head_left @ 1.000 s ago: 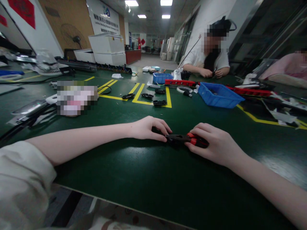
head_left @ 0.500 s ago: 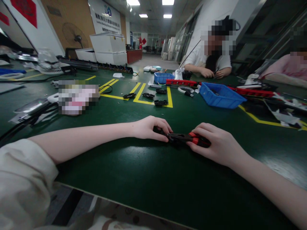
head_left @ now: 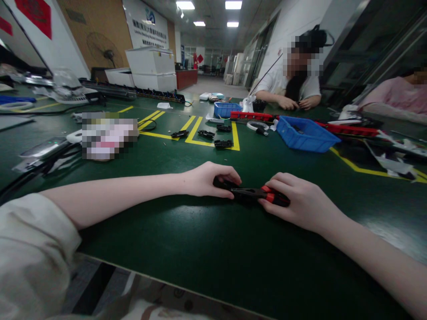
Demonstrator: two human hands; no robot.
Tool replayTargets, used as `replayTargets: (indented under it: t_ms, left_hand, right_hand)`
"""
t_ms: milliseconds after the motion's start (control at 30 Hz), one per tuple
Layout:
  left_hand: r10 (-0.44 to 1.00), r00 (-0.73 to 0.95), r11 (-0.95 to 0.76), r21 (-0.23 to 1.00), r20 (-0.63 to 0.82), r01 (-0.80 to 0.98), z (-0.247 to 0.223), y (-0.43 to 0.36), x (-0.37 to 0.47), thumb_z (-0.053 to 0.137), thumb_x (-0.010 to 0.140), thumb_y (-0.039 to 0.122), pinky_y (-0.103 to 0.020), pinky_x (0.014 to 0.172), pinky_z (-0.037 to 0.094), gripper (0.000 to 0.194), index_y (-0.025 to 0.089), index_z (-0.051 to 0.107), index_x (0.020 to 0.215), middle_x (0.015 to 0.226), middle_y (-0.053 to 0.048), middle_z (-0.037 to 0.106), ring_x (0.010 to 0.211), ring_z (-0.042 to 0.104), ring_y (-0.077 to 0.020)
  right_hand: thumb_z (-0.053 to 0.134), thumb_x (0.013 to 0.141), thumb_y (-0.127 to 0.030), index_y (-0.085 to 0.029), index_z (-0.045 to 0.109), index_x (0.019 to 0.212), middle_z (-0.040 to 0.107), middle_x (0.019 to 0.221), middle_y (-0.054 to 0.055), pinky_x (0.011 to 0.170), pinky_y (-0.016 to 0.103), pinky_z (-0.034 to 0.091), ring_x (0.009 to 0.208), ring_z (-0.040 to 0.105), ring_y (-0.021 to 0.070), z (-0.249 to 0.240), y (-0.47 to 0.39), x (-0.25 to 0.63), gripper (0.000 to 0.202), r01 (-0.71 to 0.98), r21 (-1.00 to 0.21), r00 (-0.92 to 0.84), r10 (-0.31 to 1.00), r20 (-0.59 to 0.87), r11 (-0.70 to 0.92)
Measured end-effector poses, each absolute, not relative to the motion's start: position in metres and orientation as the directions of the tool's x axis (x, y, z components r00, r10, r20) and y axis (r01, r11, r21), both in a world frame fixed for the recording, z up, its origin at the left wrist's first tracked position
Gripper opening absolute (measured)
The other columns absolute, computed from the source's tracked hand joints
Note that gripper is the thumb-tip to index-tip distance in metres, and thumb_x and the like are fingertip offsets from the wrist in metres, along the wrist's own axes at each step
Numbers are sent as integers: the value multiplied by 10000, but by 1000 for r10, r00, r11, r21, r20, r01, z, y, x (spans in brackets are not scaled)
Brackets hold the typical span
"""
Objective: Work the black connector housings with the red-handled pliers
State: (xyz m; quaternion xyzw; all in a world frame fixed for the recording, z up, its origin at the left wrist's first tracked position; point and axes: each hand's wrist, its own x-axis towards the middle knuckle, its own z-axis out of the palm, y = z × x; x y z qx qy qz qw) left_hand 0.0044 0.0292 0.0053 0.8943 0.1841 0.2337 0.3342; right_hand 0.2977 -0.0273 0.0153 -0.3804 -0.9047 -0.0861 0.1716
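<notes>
My right hand [head_left: 293, 195] is wrapped round the red-and-black handles of a pair of pliers [head_left: 271, 195]. The dark jaws point left, toward my left hand [head_left: 216, 180]. Between the thumb and fingers of that hand is a small black part [head_left: 223, 183], partly covered by the fingers. The jaw tips meet or overlap the part's right end; whether they grip it I cannot tell. Beyond my hands, similar small black parts [head_left: 223, 144] lie on the green table [head_left: 200, 249], inside and beside a yellow tape outline.
A blue bin [head_left: 307, 135] stands at the right, with a smaller blue bin [head_left: 227, 109] farther back. Red strips [head_left: 251, 116] and a coiled white cable [head_left: 256, 126] lie near them. At the left are a blurred-out object [head_left: 110, 135] and dark cables. A co-worker [head_left: 290, 89] sits across the table.
The pliers and my right hand have shifted very slightly left. My left fingers have lifted a little, showing more of the black part.
</notes>
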Motion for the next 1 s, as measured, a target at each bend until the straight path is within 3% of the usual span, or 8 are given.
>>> replayTargets:
  t_ms: [233, 433, 1000]
  left_hand:
    - [406, 839, -868, 441, 363, 229, 2, 20, 3, 694, 961, 284, -307, 937, 574, 236, 192, 715, 1178, 1200, -80, 772, 1073, 748, -205]
    - [356, 854, -920, 303, 378, 249, 0, 22, 2, 632, 1002, 341, -314, 909, 582, 248, 183, 704, 1179, 1209, -100, 769, 1063, 753, -221]
    - [398, 859, -892, 356, 322, 280, 3, 23, 4, 628, 988, 320, -298, 831, 533, 195, 198, 649, 1139, 1190, -78, 726, 1030, 708, -206]
  right_hand:
    - [596, 943, -451, -189, 670, 912, 667, 880, 81, 569, 310, 498, 703, 627, 181, 11, -25, 299, 274, 712, 53, -660, 642, 390, 700]
    - [602, 944, -459, -189, 661, 926, 682, 883, 81, 578, 317, 500, 711, 632, 188, 12, -24, 298, 277, 701, 84, -670, 614, 417, 708]
    - [635, 930, -436, -176, 668, 995, 713, 969, 109, 692, 352, 529, 795, 658, 216, 12, -11, 311, 271, 632, 260, -735, 459, 498, 730]
